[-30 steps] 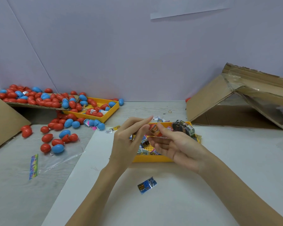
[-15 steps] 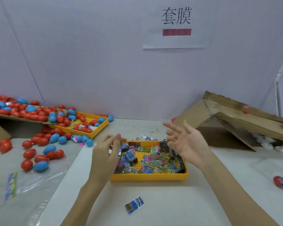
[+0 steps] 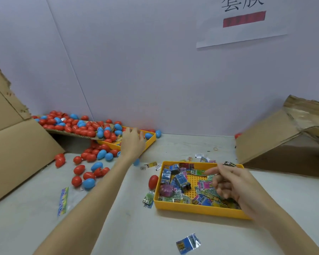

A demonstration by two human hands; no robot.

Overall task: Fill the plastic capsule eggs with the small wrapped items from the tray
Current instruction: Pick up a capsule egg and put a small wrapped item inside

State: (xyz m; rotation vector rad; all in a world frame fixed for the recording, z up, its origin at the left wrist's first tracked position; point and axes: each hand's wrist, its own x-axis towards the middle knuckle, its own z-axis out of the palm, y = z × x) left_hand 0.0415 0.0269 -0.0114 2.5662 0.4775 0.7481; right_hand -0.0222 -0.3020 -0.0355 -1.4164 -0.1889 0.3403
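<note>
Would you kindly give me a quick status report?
Left hand open over the far egg tray. Right hand open above the packet tray, holding nothing. Nothing blocking.

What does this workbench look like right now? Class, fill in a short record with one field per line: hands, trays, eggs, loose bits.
Left hand: left hand reaches out over the far tray, fingers relaxed; nothing visibly held
Right hand: right hand hovers over the near tray, fingers loosely curled, empty
Near tray contents: small wrapped packets
Eggs: red and blue pile on cardboard at the far left, more scattered on the table
Lone egg: red egg beside the near tray's left wall
Loose bits: blue packet on the table near the camera
</note>
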